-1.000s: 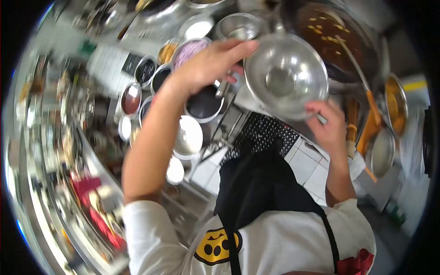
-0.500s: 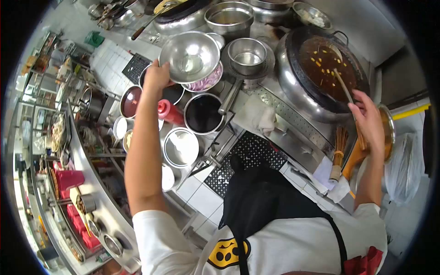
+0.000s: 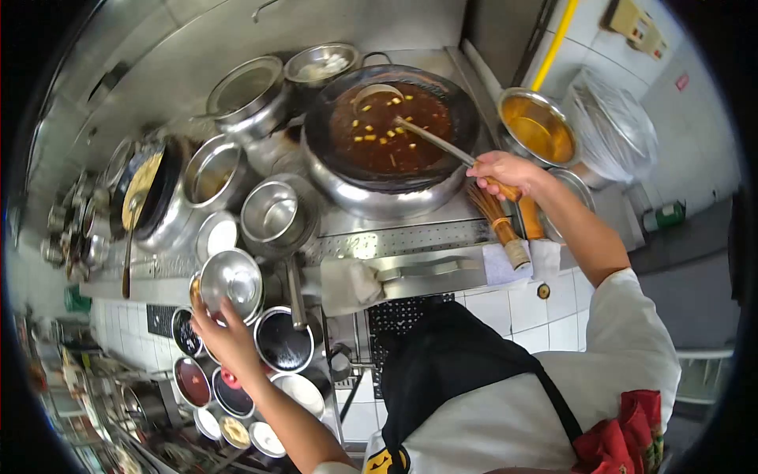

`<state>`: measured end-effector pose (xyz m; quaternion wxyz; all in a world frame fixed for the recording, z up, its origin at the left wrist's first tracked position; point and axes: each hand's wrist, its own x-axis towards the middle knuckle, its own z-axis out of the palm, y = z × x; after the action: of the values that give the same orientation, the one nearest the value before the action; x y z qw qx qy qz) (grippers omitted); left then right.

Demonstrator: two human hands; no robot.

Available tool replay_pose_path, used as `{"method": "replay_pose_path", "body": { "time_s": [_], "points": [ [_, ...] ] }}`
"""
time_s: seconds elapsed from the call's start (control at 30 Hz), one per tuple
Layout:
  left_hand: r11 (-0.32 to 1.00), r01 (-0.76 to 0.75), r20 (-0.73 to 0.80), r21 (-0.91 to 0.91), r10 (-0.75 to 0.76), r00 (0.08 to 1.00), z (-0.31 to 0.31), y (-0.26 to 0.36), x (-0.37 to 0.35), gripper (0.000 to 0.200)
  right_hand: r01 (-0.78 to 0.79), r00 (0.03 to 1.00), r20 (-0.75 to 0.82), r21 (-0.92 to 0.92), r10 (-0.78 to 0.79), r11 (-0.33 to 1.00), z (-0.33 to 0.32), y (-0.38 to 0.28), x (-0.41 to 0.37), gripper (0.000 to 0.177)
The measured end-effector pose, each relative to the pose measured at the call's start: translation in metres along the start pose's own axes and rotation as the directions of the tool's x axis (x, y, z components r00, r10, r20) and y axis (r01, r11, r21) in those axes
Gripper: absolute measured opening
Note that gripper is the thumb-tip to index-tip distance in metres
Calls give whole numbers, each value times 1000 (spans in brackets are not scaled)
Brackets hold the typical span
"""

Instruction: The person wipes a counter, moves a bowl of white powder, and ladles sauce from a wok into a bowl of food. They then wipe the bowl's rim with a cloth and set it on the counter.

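My right hand [image 3: 505,175] is closed round the wooden end of a long-handled ladle [image 3: 438,141]. The ladle's bowl lies in a big wok [image 3: 316,126] of dark reddish-brown broth [image 3: 367,154] with yellow pieces floating in it. My left hand [image 3: 225,336] is at the near left rim of a shiny metal bowl [image 3: 237,272], fingers stretched and apart, one digit overlapping the rim. That bowl appears to rest among the seasoning containers; what lies beneath it is hidden. A dark-liquid pot [image 3: 284,340] stands right of my left hand.
A bamboo brush [image 3: 501,229] lies near my right hand. Beyond it stands a pot of amber liquid [image 3: 538,126]. A long-handled strainer pot [image 3: 271,212] sits left of the wok. Another wok [image 3: 162,189] is farther left, and a folded cloth [image 3: 347,284] lies on the front edge.
The view has swung right toward the big wok. The metal bowl looks lower and farther away, and my left fingers have spread at its rim. My right hand has closed round the ladle handle.
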<state>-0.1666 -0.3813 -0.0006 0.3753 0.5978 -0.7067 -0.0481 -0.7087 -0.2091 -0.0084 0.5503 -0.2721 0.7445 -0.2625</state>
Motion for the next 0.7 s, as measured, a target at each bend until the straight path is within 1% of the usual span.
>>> {"method": "replay_pose_path", "body": {
  "time_s": [0.03,0.07,0.1,0.13,0.17,0.2,0.23,0.27,0.3,0.33,0.37,0.4,0.43,0.47,0.53,0.57,0.67,0.7],
  "points": [
    [996,-69,34,-60,71,997,-12,33,-18,44,-19,996,-86,-197,2,980,-2,0,-2,39],
    [980,-142,57,-139,151,987,-14,43,-38,41,146,943,-193,-491,-271,859,-10,18,-5,36],
    [968,-128,142,-216,160,977,-18,58,-56,37,225,814,-205,-752,-544,619,-17,44,-12,33],
    [946,-139,201,-293,203,958,-15,73,-72,34,195,630,-112,-935,-769,295,-19,59,-17,29],
    [941,-68,302,-330,173,937,-7,91,-84,42,295,808,-171,-711,-564,638,-6,33,-37,30],
    [932,-86,392,-352,230,891,3,112,-87,34,216,924,-216,-386,-316,897,7,8,-56,30],
    [917,-147,411,-370,303,860,21,132,-89,33,200,961,-160,-162,-226,966,9,2,-58,32],
    [873,-259,347,-413,414,841,40,158,-87,33,156,985,-87,71,-150,985,6,4,-60,33],
    [848,-298,355,-439,468,809,63,179,-84,33,166,982,41,270,-184,948,-14,28,-27,42],
    [789,-368,299,-491,550,780,85,199,-81,34,183,982,-55,109,-178,977,-15,19,-30,43],
    [769,-412,318,-489,597,737,99,224,-72,38,177,973,-143,-51,-183,983,-6,3,-36,43],
    [742,-468,270,-480,633,726,118,243,-66,36,153,954,-224,-204,-198,967,2,-3,-38,44],
    [714,-523,217,-466,665,715,137,257,-63,35,213,926,-237,-320,-295,923,2,11,-35,43],
    [743,-526,262,-414,650,713,154,267,-65,32,257,887,-247,-436,-389,862,3,24,-32,42],
    [787,-532,343,-314,616,709,186,278,-73,27,190,964,-160,-149,-213,971,10,-2,-66,37],
    [798,-530,367,-286,602,709,197,276,-75,25,117,990,48,214,-131,970,-3,11,-51,30],
    [827,-518,429,-219,559,710,215,277,-82,24,131,964,125,541,-233,831,-28,12,-38,24],
    [828,-521,442,-210,555,705,215,278,-81,24,162,983,56,186,-175,969,-32,17,-33,52]
  ]
}}
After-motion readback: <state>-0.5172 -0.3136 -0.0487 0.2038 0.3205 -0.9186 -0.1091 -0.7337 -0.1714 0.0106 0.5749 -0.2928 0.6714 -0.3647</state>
